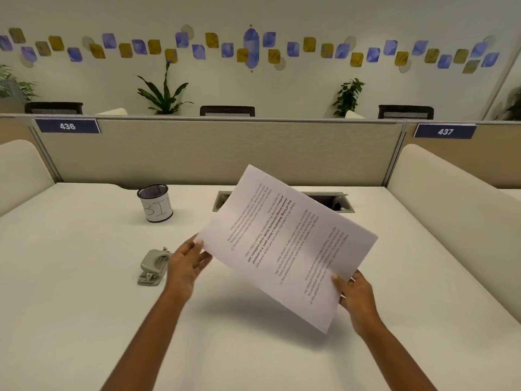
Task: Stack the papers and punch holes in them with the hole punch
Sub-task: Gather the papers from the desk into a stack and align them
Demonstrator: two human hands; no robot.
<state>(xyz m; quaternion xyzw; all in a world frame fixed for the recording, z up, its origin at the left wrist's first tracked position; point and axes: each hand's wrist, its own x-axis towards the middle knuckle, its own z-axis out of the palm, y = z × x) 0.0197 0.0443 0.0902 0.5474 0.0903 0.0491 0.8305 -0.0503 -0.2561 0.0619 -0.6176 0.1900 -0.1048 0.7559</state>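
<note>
The fingers [197, 244] of the left hand [186, 263] are closed on the left corner of the papers [284, 244], and those of the right hand [356, 297] are clamped on the near right edge. The printed papers are held tilted above the white surface [84, 277]. The grey hole punch [153, 266] is seen resting just left of the left hand, with a mesh cup [155, 203] marked "BIN" farther back.

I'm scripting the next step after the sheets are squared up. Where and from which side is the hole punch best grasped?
Judging by its pose, grip the hole punch across its raised lever body, coming from above with the left hand, which is right beside it. It sits flat on the desk, lever upward, while both hands hold the papers in the air.
</note>
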